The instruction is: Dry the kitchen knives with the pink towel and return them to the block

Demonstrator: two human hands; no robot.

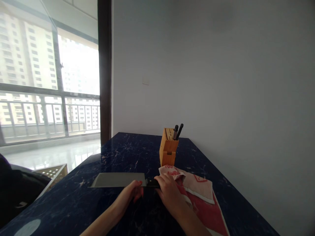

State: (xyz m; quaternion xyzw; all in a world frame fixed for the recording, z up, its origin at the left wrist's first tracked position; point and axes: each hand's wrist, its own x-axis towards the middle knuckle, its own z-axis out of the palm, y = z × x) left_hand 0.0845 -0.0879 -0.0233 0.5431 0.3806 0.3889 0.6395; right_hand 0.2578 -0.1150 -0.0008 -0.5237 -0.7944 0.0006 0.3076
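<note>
Forearms (105, 219) come in from the bottom edge and slant toward each other over the table (133, 154). The left hand (133, 190) is turned inward, its thumb laid on the near corner of the blade (118, 179) beside the handle and its fingers curled below; it pinches the knife there. The right hand (167, 189), back uppermost, is closed around the handle (152, 182). So the knife lies crosswise between the two, broad face up, tip to the left, just in front of the block; whether it touches the tabletop I cannot tell.

Dark marble runs from the blade's tip out to the table's left edge, and more of it stretches beyond the knife to the far edge. At the right, a strip of tabletop separates the cloth from the right edge, close to the wall (246, 114).

Farther left, below the window (49, 91), are a black item (17, 193), too dark to make out, and a pale perforated frame (55, 175). Behind the right hand stands the block (168, 149), upright, two dark handles (180, 131) sticking out of its top. The red-and-white cloth (203, 209), rumpled, lies just beside the right hand and forearm, crowding that side.
</note>
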